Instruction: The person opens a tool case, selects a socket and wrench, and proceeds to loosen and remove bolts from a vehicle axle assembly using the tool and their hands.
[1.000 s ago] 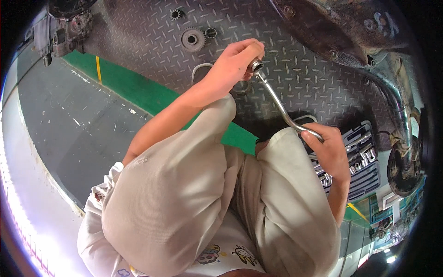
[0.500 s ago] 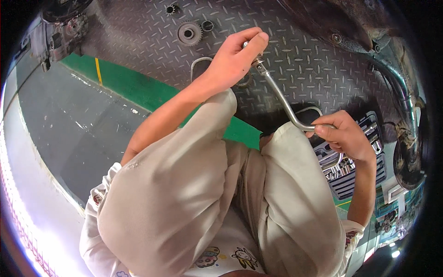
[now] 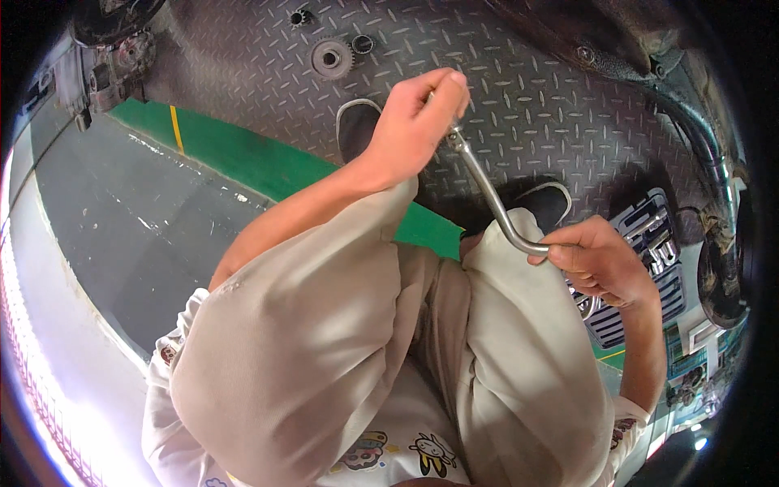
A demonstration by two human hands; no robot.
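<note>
An L-shaped steel socket wrench handle (image 3: 487, 187) slants between my two hands, over my right knee. My left hand (image 3: 415, 122) is closed round its upper end, where a joint or socket shows just below the fingers; whatever else lies inside that fist is hidden. With thumb and fingers, my right hand (image 3: 604, 261) pinches the short bent end. A large gear (image 3: 332, 58), a small gear (image 3: 300, 18) and a little ring-shaped part (image 3: 363, 44) lie on the patterned metal plate beyond my left hand.
An open socket set case (image 3: 673, 288) sits by my right hand, partly covered by it. Dark machinery with a metal pipe (image 3: 690, 122) borders the right side. Another mechanical assembly (image 3: 114, 69) stands at the far left. My shoes (image 3: 357, 130) rest on the metal plate (image 3: 519, 105).
Both hands have come slightly lower with the wrench handle, my right hand the more. Its bent end has dropped a little closer to my right knee. Both grips stay closed.
</note>
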